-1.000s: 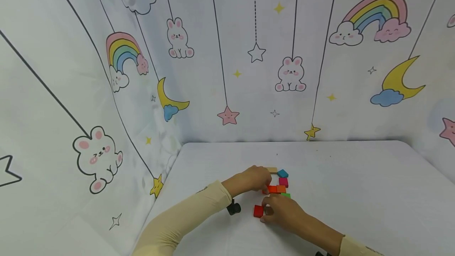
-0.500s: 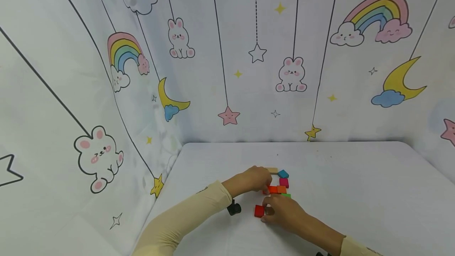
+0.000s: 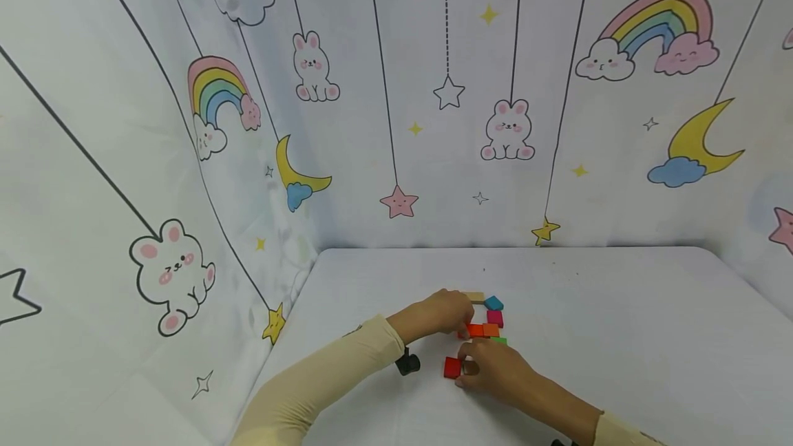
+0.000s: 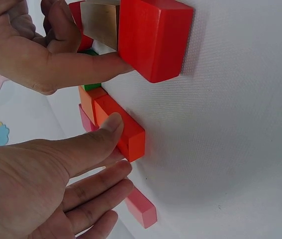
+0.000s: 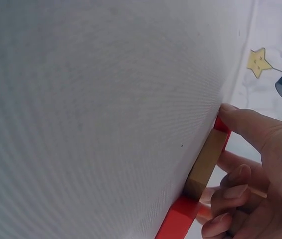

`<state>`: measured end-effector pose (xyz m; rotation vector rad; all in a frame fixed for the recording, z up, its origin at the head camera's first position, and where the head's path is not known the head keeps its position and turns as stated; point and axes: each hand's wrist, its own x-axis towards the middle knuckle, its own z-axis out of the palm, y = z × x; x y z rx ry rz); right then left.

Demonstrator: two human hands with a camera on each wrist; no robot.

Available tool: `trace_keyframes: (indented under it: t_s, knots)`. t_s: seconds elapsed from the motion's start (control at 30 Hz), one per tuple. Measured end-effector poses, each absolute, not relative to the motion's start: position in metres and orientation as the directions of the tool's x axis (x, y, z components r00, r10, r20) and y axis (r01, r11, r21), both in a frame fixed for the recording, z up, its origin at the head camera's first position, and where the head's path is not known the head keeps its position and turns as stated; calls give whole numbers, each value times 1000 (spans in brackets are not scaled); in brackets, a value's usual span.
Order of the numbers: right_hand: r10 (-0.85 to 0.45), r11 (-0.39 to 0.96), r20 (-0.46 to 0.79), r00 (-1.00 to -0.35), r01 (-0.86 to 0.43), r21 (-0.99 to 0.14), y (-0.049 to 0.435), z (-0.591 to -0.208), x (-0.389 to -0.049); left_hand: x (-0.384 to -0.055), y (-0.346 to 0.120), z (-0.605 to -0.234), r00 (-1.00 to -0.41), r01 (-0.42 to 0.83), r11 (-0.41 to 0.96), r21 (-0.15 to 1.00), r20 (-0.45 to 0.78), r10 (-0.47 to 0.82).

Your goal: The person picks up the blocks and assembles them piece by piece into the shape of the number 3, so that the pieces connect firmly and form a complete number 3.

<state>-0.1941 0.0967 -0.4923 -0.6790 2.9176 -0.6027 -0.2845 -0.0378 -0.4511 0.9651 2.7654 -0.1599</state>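
Note:
My left hand [image 3: 447, 312] is at the row of blocks. In the left wrist view its thumb and fingers pinch the near end of an orange-red block [image 4: 126, 129] lying on the white table. Closer to me, my right hand [image 3: 495, 369] has thumb and index finger at opposite sides of a red block [image 3: 452, 367], pinching it. A wooden block [image 5: 205, 162] butts against that red block under the right palm, and another red block [image 5: 178, 219] follows it in line. The right hand's other fingers are curled.
Beyond the hands lie an orange block [image 3: 491, 330], a green block [image 3: 499, 341], a magenta block [image 3: 494, 319], a blue block [image 3: 493, 302] and a beige block [image 3: 475, 297]. The left wrist view also shows a pink block [image 4: 141, 206]. A patterned curtain [image 3: 359, 157] stands behind the table.

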Motion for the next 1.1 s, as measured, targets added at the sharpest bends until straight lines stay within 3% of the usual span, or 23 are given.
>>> trace_keyframes:
  t_s: [1.1]
  knots:
    - [-439, 815, 3, -898, -400, -420, 100, -490, -193, -289, -38, -457, -761, 627, 779, -18, -226, 608]
